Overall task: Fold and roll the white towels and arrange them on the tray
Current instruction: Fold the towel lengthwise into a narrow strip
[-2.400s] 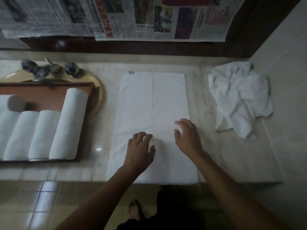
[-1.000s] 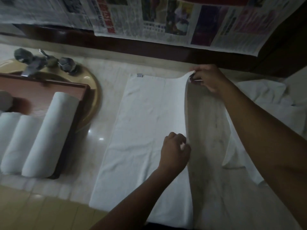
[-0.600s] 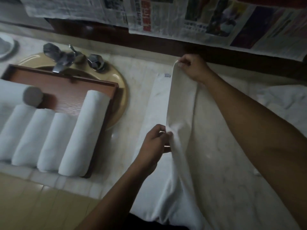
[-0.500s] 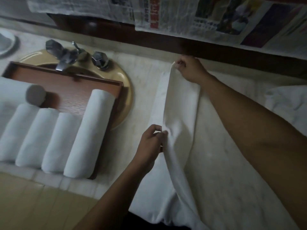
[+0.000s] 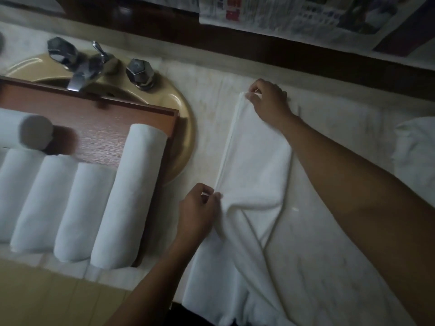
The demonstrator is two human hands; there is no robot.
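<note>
The big pale bench [image 5: 353, 267] fills most of the view. One long towel [image 5: 256, 165] lies on it in the middle and runs from near the back edge down to the front edge. It is folded the long way, with one long side laid over onto the other. The far half looks flat and neat. The near half is bumpy and has deep creases in it.

Toward the left end of the bench a brown tray [image 5: 94, 128] sits over the sink [image 5: 183, 128]. A row of rolled towels [image 5: 127, 196] lies side by side in the tray, and one more roll lies across behind them. A loose towel [image 5: 414, 156] sits in a heap at the right end of the bench.

The right hand [image 5: 268, 102] pinches the far corner of the long towel, close to the back edge. The left hand [image 5: 197, 208] pinches the left side of the same towel about halfway down, where the two cloth edges meet.

I think this is the folding step for this towel, and the rolling has not begun. Next the two edges need to line up all the way to the front edge. Then the near half needs a good smoothing with flat hands, or the roll may come out lumpy. The loose towel looks like it waits its turn
</note>
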